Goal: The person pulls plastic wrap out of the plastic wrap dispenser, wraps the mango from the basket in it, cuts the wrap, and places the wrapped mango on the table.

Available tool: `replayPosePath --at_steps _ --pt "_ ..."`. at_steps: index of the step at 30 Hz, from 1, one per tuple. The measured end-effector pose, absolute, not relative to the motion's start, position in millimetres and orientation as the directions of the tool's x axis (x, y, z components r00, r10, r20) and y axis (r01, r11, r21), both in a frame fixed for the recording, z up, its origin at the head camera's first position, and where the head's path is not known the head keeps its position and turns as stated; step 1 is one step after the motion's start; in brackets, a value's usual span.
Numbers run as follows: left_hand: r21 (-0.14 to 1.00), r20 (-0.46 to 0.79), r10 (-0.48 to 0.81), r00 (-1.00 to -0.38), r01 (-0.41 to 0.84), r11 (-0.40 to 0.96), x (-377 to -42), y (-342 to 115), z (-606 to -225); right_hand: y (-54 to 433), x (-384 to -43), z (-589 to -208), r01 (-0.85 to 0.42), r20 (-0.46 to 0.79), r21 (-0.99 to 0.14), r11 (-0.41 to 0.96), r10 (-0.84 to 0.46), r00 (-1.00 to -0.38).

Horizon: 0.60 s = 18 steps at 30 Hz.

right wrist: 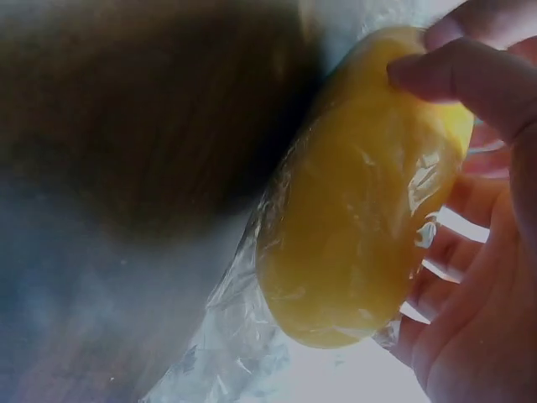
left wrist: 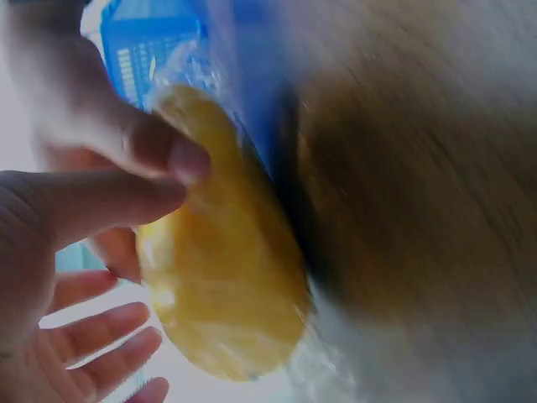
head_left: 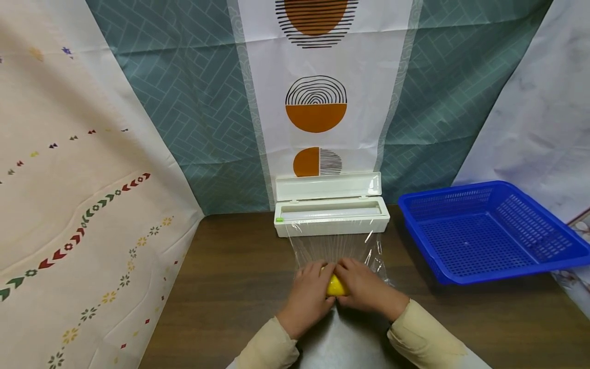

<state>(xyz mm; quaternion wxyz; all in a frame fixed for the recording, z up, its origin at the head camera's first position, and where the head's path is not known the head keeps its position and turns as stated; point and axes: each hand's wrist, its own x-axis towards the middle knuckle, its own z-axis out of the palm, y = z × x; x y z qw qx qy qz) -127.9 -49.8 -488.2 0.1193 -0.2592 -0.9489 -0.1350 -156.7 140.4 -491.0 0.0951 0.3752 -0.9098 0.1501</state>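
A smooth yellow oval fruit (head_left: 336, 288) lies between both hands, with clear cling film drawn tight and wrinkled over its skin in the wrist views. My left hand (head_left: 310, 293) grips it from the left, thumb on the near side and fingers over the far side. From the right, my right hand (head_left: 365, 288) holds it the same way, the two thumbs close together. A sheet of cling film (head_left: 332, 248) stretches from the fruit back to a white film dispenser (head_left: 333, 228), whose lid (head_left: 328, 187) stands raised. Its roll (head_left: 332, 213) shows inside.
A blue plastic basket (head_left: 461, 279) with mesh walls stands at the right of the brown wooden table (head_left: 221, 287). Behind the dispenser hangs a patterned green and white cloth (head_left: 322, 61). A cream printed cloth (head_left: 92, 205) borders the table on the left.
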Motion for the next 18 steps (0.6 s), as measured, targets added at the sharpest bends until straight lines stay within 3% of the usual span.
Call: replayPosePath --at_steps 7,13,18 --pt "0.178 0.412 0.445 -0.795 0.549 0.817 -119.5 -38.5 -485.4 144.6 -168.7 -488.0 -0.699 0.243 -0.294 0.652 -0.656 -0.715" --pt "0.139 0.412 0.447 -0.794 0.54 0.83 -120.3 -37.0 -488.9 144.9 -178.6 -485.8 -0.654 0.17 -0.432 0.621 -0.656 -0.735" --pt "0.121 0.388 0.463 -0.797 0.542 0.832 -121.5 -37.5 -488.8 146.7 -183.7 -480.5 -0.619 0.091 -0.473 0.628 -0.663 -0.743"
